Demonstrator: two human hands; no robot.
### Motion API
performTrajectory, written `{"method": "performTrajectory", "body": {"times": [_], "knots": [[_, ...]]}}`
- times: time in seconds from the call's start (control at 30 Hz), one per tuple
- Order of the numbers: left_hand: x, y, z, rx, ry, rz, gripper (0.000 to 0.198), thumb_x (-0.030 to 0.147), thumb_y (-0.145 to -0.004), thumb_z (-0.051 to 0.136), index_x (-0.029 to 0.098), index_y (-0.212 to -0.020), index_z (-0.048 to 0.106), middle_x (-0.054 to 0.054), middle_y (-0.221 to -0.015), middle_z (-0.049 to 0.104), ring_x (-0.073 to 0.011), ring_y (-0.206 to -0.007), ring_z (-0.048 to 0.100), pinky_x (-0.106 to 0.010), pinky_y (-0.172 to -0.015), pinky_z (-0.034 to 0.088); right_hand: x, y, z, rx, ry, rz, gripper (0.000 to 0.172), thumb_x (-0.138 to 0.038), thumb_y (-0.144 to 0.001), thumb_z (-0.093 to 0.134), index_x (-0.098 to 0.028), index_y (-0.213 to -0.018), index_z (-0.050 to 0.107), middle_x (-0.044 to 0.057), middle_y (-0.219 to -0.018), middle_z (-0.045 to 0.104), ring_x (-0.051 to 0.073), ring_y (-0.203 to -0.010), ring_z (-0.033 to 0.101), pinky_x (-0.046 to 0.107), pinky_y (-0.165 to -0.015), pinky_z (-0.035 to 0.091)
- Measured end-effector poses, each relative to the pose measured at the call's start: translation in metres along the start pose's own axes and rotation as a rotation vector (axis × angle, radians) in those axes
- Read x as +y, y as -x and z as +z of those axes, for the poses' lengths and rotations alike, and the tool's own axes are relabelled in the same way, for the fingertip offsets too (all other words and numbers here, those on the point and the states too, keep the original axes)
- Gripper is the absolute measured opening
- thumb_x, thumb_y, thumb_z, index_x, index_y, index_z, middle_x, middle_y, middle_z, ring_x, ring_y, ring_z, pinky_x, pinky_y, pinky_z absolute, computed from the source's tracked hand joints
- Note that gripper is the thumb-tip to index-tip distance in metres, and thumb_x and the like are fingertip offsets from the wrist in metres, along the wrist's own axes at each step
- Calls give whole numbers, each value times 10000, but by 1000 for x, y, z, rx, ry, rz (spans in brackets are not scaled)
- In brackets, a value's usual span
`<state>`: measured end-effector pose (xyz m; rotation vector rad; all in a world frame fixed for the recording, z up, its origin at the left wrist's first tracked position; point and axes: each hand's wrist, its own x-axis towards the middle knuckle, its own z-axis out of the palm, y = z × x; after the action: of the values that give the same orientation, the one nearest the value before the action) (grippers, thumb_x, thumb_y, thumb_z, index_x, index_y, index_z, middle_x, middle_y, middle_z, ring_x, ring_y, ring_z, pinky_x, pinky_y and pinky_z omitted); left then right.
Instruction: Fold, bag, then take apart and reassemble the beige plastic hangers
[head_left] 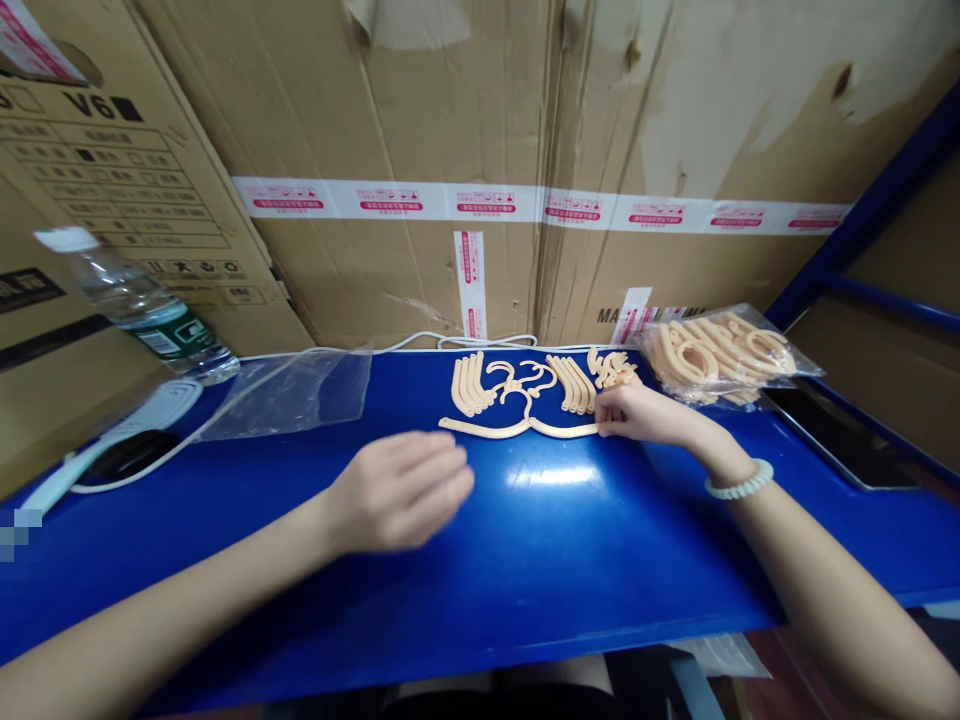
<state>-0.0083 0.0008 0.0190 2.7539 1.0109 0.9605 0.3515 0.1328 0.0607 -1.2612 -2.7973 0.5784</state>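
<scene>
Beige hanger end at right hand

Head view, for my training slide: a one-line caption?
Right hand touches a beige curved plastic hanger piece on the blue table; left hand open nearby.

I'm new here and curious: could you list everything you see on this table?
table: one, blue, across the front
hanger: one, peach, flat mid-table
curved pieces: several bunches, peach, behind the hanger
full bag: one, clear, peach pieces inside, right rear
empty bag: one, clear, left rear
bottle: one, clear, white cap, far left
boxes: several, brown, behind the table
tablet: one, dark, right edge
bracelet: one, white, right wrist
left hand: open, above the table
right hand: touching the hanger's end
</scene>
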Motion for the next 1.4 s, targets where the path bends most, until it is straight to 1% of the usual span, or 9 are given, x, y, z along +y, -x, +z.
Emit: {"method": "performTrajectory", "body": {"times": [0.03, 0.07, 0.17, 0.27, 0.37, 0.53, 0.8, 1.03, 1.4], "knots": [[-8, -4, 2, 27, -95, 45, 203, 219, -942, 569, 219, -1119, 669, -100, -1137, 700, -275, -1087, 647, -485, -989, 533, 0, 0, -1, -2, 1, 2, 43, -169, -784, 658, -155, -748, 678, 43, -727, 694, 157, -650, 603, 248, -606, 428], [-16, -7, 5, 39, -178, 35, 234, 204, -942, 547, 193, -1150, 655, -121, -1163, 696, -292, -1128, 629, -503, -1003, 519, 0, 0, -2, -6, 2, 2, 48, -170, -786, 657, -154, -747, 680, 43, -721, 695, 157, -646, 604, 249, -608, 431], [-35, -11, 13, -69, -235, -54, 346, 269, -961, 530, 157, -1284, 580, -161, -1308, 636, -315, -1241, 563, -516, -1043, 489, 0, 0, -4, -14, 0, -5, 57, -163, -784, 652, -159, -734, 679, 32, -698, 691, 152, -630, 604, 249, -612, 436], [-42, -6, 19, -140, -210, -104, 345, 313, -983, 511, 165, -1289, 567, -151, -1284, 649, -303, -1197, 593, -492, -1012, 500, -1, 0, -4, -7, -3, -4, 57, -147, -772, 645, -164, -723, 670, 33, -714, 693, 158, -644, 610, 257, -624, 441], [-42, 0, 21, -129, -207, -107, 294, 293, -992, 492, 159, -1234, 593, -140, -1220, 678, -291, -1130, 625, -472, -979, 505, -1, -1, -4, -14, -14, 21, 60, -163, -785, 640, -166, -732, 669, 41, -721, 694, 170, -655, 621, 268, -625, 450], [-42, 0, 21, -90, -204, -50, 256, 224, -983, 480, 164, -1187, 624, -121, -1153, 709, -270, -1075, 654, -430, -916, 517, 1, 1, -5, -61, -1, 33, 78, -227, -784, 672, -169, -733, 681, 39, -706, 698, 181, -647, 629, 278, -615, 448], [-42, 1, 23, -59, -173, -29, 238, 167, -969, 489, 162, -1146, 649, -106, -1120, 718, -244, -1042, 664, -403, -911, 520, 7, 5, -8, -139, -66, 37, 204, -372, -751, 721, -174, -724, 681, 26, -663, 679, 174, -615, 613, 262, -561, 412], [-44, 3, 25, -4, -159, 2, 236, 150, -970, 504, 177, -1145, 659, -91, -1107, 718, -229, -1023, 659, -388, -899, 532, 5, 5, -10, -180, -71, 55, 321, -479, -709, 732, -166, -708, 660, 27, -637, 648, 173, -601, 580, 269, -555, 392], [-43, 9, 25, 67, -203, 22, 296, 141, -974, 496, 194, -1189, 693, -112, -1112, 662, -211, -998, 649, -334, -840, 549, 9, 5, -9, -204, -62, 64, 336, -495, -674, 757, -170, -711, 677, 19, -653, 656, 168, -611, 578, 272, -571, 400]]}}
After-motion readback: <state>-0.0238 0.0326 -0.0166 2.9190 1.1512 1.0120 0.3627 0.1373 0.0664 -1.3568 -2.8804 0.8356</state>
